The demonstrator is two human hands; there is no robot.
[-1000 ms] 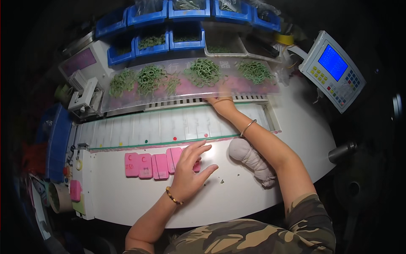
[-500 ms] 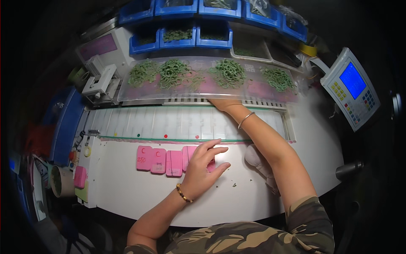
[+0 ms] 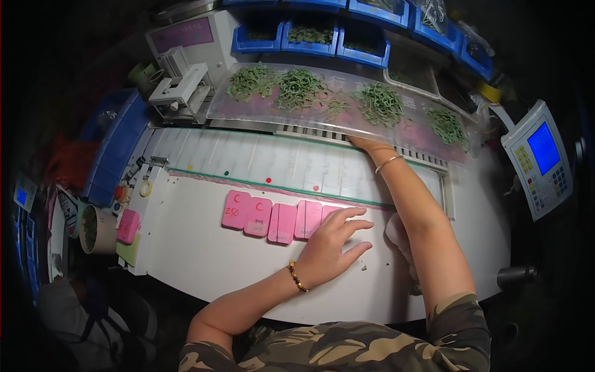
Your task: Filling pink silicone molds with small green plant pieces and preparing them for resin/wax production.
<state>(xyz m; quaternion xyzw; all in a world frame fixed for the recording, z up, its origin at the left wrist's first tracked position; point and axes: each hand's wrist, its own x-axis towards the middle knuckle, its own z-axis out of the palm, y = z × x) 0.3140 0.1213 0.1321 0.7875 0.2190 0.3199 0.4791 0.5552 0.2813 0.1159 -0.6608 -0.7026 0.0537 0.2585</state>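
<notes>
My left hand (image 3: 333, 249) hovers over the white tabletop with fingers stretched and spread, holding nothing. Beside it lies a row of pink rectangular blocks (image 3: 282, 223), some hand-marked; the hand partly covers the rightmost. My right arm, with a silver bangle (image 3: 388, 163), reaches across a long glass-topped panel (image 3: 266, 162) with green edges. At its end, my right hand (image 3: 368, 144) goes in beneath the front edge of a clear plastic sheet (image 3: 260, 114), so its fingers are hidden. Heaps of small curly green pieces (image 3: 379, 104) rest on that sheet.
Blue bins (image 3: 310, 38) line the back. A keypad unit with a blue screen (image 3: 538, 158) stands at right, a white machine (image 3: 186, 93) at back left. A greyish-white bundle (image 3: 400, 239) lies by my right forearm. Another pink block (image 3: 128, 226) stands at left.
The whole view has turned, so the bench things sit farther right and tilted in the picture. My left hand stays spread near the pink blocks; the right remains under the sheet's edge.
</notes>
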